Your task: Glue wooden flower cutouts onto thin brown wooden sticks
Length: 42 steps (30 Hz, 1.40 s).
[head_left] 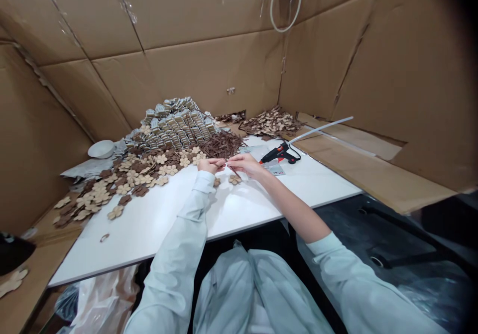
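My left hand (211,165) and my right hand (244,165) meet fingertip to fingertip over the white table. Both are pinched around a thin dark brown strip (236,172), whose end hangs below my right fingers. Just under the hands lie two small beige flower pieces (234,179). Behind them is a pile of brown strips (223,145). To the right a black glue gun (281,153) with a long clear glue stick rests on the table, close to my right hand.
Beige and brown flower pieces (130,177) spread over the table's left side, before a tall stack of small packets (175,127). A white bowl (101,149) stands far left. More pieces (272,123) are heaped at the back. Cardboard walls (209,70) surround the white table (149,229).
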Available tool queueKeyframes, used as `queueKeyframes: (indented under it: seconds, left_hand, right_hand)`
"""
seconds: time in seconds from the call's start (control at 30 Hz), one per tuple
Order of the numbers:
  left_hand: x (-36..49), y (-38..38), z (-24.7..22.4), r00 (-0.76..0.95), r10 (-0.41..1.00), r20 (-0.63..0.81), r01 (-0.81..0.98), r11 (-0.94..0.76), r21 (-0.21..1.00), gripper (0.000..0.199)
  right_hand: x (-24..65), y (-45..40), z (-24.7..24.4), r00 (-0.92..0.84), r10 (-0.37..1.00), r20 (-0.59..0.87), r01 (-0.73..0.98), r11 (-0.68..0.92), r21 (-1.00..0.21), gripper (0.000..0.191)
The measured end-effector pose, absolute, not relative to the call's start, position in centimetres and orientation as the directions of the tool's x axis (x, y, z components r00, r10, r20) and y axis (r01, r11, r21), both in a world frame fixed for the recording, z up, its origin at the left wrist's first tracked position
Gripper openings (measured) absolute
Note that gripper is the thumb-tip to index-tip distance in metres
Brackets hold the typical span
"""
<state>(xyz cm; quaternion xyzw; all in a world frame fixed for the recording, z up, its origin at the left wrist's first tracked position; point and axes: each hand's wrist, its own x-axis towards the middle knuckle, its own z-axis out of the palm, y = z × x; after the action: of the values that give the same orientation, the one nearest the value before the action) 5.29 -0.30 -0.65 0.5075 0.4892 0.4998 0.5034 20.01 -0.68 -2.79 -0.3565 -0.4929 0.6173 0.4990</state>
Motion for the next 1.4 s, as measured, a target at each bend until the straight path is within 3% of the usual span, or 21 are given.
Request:
queueKeyframes:
  seconds: [0.13,0.4,0.6,0.7,0.97,1.13,1.4]
  left_hand:
    - [5.3,-0.1,-0.7,0.138,0.984,-0.111,-0.177,0.135,0.975,0.011]
    - [5.2,-0.3,-0.3,0.147,0.967,-0.206,-0.064,0.217,0.974,0.008]
    - [5.3,-0.9,-0.1,0.196,0.965,-0.172,-0.155,0.204,0.967,0.004]
    - [5.3,-1.0,-0.1,0.208,0.966,-0.154,-0.153,0.188,0.970,0.012]
    - [5.3,-0.5,-0.4,0.009,0.995,-0.096,-0.219,0.096,0.971,0.012]
    - [5.2,-0.6,-0.4,0.005,0.994,-0.108,-0.186,0.107,0.977,0.011]
    - [5.3,-0.4,-0.8,0.019,0.991,-0.135,-0.016,0.135,0.991,0.028]
  right_hand:
    - [20.1,-0.8,-2.8,-0.237,0.970,0.059,-0.247,-0.002,-0.969,0.023]
    - [19.9,-1.1,-2.7,-0.239,0.970,0.051,-0.192,0.005,-0.981,0.023]
    - [19.9,-1.2,-2.7,-0.215,0.976,0.035,-0.178,-0.004,-0.984,0.021]
    - [19.9,-1.2,-2.7,-0.226,0.973,0.042,-0.172,0.003,-0.985,0.021]
    - [19.9,-1.2,-2.6,-0.238,0.970,0.046,-0.142,0.012,-0.990,0.020]
    - [20.0,-1.2,-2.6,-0.233,0.971,0.058,-0.085,0.039,-0.996,0.022]
    - [19.5,-2.0,-2.2,-0.239,0.961,0.139,-0.015,0.139,-0.990,0.032]
